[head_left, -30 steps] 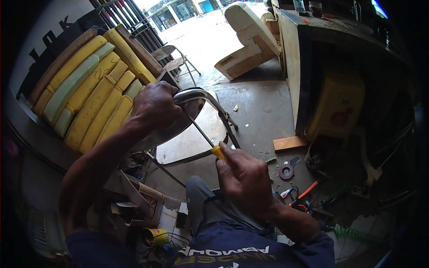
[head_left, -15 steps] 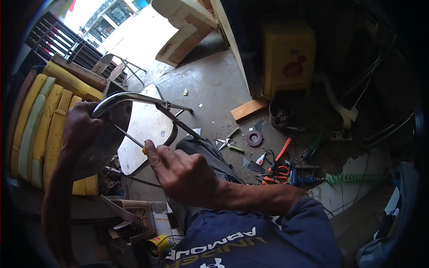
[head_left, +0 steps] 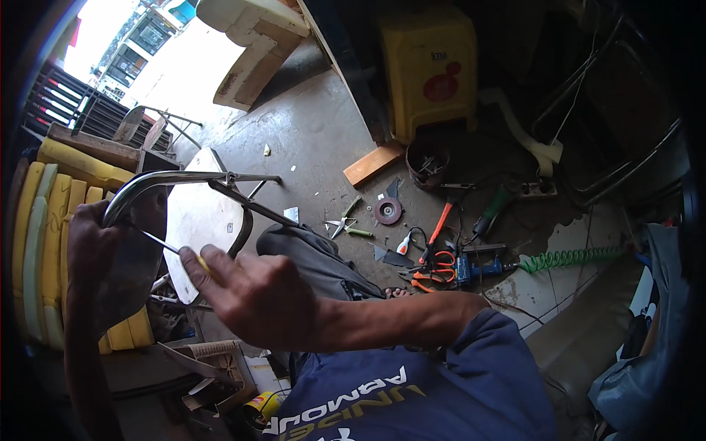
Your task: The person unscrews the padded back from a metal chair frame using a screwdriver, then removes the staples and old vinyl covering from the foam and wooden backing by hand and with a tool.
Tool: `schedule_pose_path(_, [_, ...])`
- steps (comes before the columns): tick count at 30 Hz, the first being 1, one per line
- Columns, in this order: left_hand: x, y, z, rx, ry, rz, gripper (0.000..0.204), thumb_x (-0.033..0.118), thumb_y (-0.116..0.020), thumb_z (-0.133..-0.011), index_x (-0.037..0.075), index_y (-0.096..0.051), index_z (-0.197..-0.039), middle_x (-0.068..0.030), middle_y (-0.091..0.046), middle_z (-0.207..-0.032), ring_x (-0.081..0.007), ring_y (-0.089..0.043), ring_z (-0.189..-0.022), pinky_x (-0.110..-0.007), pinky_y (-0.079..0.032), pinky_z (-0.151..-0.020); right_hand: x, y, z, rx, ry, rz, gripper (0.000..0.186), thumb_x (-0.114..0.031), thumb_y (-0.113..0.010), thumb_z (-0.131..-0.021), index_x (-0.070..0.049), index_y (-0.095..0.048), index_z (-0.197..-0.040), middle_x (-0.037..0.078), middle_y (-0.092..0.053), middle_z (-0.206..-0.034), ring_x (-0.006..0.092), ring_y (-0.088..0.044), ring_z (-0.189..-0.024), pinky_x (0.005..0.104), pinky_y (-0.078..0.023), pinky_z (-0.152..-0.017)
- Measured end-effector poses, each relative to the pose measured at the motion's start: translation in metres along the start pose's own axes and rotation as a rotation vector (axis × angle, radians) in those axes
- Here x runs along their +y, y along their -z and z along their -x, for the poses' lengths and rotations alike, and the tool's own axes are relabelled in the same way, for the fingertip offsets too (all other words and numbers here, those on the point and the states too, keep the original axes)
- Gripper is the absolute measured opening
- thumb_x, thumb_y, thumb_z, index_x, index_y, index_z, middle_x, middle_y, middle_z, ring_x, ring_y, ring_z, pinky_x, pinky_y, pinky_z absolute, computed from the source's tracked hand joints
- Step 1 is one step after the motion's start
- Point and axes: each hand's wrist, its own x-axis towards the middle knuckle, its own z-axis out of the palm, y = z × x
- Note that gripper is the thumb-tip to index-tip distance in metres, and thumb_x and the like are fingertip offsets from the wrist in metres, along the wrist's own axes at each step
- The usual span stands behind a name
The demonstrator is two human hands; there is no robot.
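Observation:
My left hand (head_left: 92,239), fingers closed, grips a folding chair's chrome tubular frame (head_left: 165,178) at its curved end, beside a dark panel (head_left: 132,287). The thin shaft of a screwdriver (head_left: 160,242) runs up to that curve, its tip against or just under the tube; I cannot tell which. My right hand (head_left: 243,298) is wrapped round the yellow handle, mostly covering it. The chair's pale board (head_left: 197,198) lies beyond the tool. My grey-trousered leg (head_left: 294,253) is beside the chair, with bare toes (head_left: 396,293) showing.
Foam cushions (head_left: 44,250) are stacked left. A yellow stool (head_left: 423,73), wooden block (head_left: 371,164) and bucket (head_left: 428,160) stand ahead-right. On the floor lie shears (head_left: 346,224), an abrasive disc (head_left: 387,211), orange-handled tools (head_left: 441,261), a blue tool (head_left: 463,270) and a green coiled hose (head_left: 562,259).
The view has swung rightward, so hands, chair and cushions sit further left and more floor tools show. Both hands keep their hold on frame and screwdriver.

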Motion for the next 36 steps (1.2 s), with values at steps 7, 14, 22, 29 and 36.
schedule_pose_path(7, [-0.003,-0.008,0.004,0.145,0.034,-0.174,0.028,0.016,-0.069,-0.076,-0.003,-0.075,-0.096,-0.0126,-0.073,-0.075,-0.0181,-0.066,-0.065,-0.037,-0.053,-0.068,0.0,-0.008,-0.014,0.005,-0.439,-0.793,0.047,-0.009,-0.063,-0.09,0.009,-0.061,-0.133,0.023,-0.069,-0.096,0.0172,-0.065,-0.059,0.0299,-0.052,-0.048])
schedule_pose_path(14, [-0.008,-0.009,0.002,0.167,-0.016,-0.26,0.025,0.018,-0.069,-0.083,-0.003,-0.074,-0.096,-0.0155,-0.072,-0.075,-0.0215,-0.068,-0.067,-0.039,-0.052,-0.07,-0.001,0.009,-0.017,-0.202,-0.947,-1.276,0.044,-0.012,-0.059,-0.091,0.006,-0.051,-0.131,0.013,-0.063,-0.086,0.0184,-0.062,-0.06,0.0386,-0.053,-0.057])
schedule_pose_path(22, [-0.008,-0.006,0.002,0.077,0.007,-0.05,0.026,0.015,-0.068,-0.083,-0.005,-0.073,-0.099,-0.0111,-0.071,-0.077,-0.0183,-0.065,-0.07,-0.038,-0.051,-0.069,0.004,-0.002,0.001,-0.05,0.013,0.026,0.044,-0.012,-0.064,-0.091,0.01,-0.063,-0.13,0.024,-0.064,-0.09,0.0241,-0.068,-0.057,0.0363,-0.056,-0.046])
schedule_pose_path(29, [0.014,-0.012,0.013,0.173,0.063,-0.256,0.029,0.016,-0.068,-0.082,-0.002,-0.074,-0.104,-0.0197,-0.075,-0.087,-0.0291,-0.075,-0.079,-0.043,-0.055,-0.079,0.006,-0.008,-0.002,-0.115,-0.029,-0.098,0.045,-0.011,-0.06,-0.093,0.007,-0.062,-0.135,0.023,-0.063,-0.089,0.0259,-0.067,-0.054,0.0379,-0.055,-0.044])
schedule_pose_path(36, [0.018,-0.018,0.015,0.212,0.107,-0.274,0.028,0.022,-0.071,-0.082,-0.001,-0.074,-0.097,-0.0194,-0.075,-0.082,-0.0322,-0.075,-0.076,-0.045,-0.055,-0.076,0.003,0.0,-0.019,-0.141,-0.652,-1.037,0.042,-0.01,-0.057,-0.097,0.003,-0.062,-0.137,0.012,-0.069,-0.085,0.0124,-0.059,-0.06,0.0327,-0.049,-0.053])
